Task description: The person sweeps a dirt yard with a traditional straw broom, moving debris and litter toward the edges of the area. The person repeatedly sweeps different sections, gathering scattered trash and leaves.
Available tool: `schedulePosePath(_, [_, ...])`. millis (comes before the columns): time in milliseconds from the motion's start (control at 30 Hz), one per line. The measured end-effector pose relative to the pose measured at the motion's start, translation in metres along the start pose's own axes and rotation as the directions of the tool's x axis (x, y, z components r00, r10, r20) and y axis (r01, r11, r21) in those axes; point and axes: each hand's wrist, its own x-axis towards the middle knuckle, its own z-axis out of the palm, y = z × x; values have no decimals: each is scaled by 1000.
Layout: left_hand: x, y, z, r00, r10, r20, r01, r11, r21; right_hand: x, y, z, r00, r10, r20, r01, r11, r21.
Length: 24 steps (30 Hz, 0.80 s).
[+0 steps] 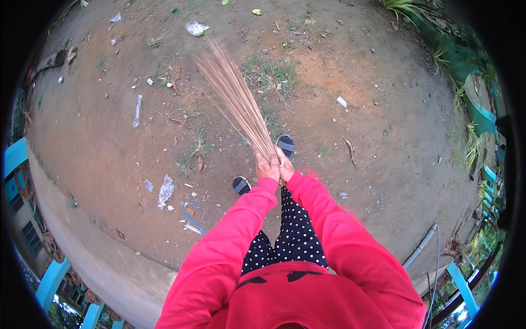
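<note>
Dirt ground (383,153), left to right. Left edge is bounded by a pale concrete ledge (109,263). Inboard of it, litter is scattered: a clear plastic strip (137,111) toward the far left, a crumpled clear bag (166,192) nearer the ledge, a blue straw (194,222) right of and below that. Crumpled clear plastic (196,28) is seen near the far edge, just beyond the broom tip.

Stick broom (241,98) is held off center, bristles fanned toward the far left, butt end at the hands, in front of the body. Left sandal (241,185) is planted left of the grip.

Left hand (266,167): arm extended forward and angled inward, back of hand up, fingers curled closed around the bundle near the butt; fingertips partly hidden. Right hand (285,166): arm angled inward from the right, pressed against the left hand, fingers closed in on the same bundle; exact finger wrap can't be told. Right sandal (285,145) is set just beyond it.

White wrapper (342,102) is left lying farther right. Gray pipe (421,247) is seen near the ground's lower right corner.
</note>
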Motion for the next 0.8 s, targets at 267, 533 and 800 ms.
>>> schedulePosePath(267, [34, 69, 121, 556, -179, 812, -135, 944, 301, 9, 40, -95, 644, 354, -678, 88, 847, 525])
schedulePosePath(533, [30, 53, 81, 974, -117, 192, 132, 989, -67, 50, 7, -94, 986, 83, -143, -73, 995, 72])
schedulePosePath(800, [81, 100, 124, 875, -35, 483, 38, 999, 4, 81, -40, -122, 912, 33, -409, 96, 952, 291])
